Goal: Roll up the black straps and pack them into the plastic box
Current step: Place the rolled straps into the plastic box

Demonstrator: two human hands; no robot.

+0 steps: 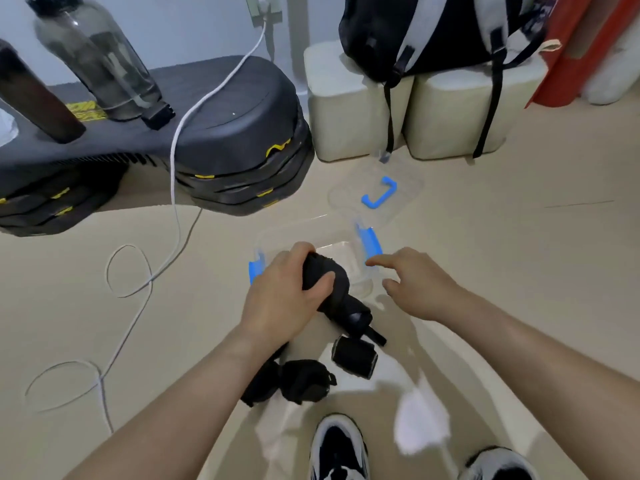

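Your left hand (287,292) grips a rolled black strap (346,303) over the near edge of the plastic box (311,237); keep the roll tight, lower it flat. Your right hand (415,285), relaxed and empty, hovers beside the blue latch (372,242).

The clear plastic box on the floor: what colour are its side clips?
Blue; the side clips of the clear plastic box show best in the head view.

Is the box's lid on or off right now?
Off. The lid lies on the floor beyond the box, whose top is uncovered; the left hand holds a strap at its near edge.
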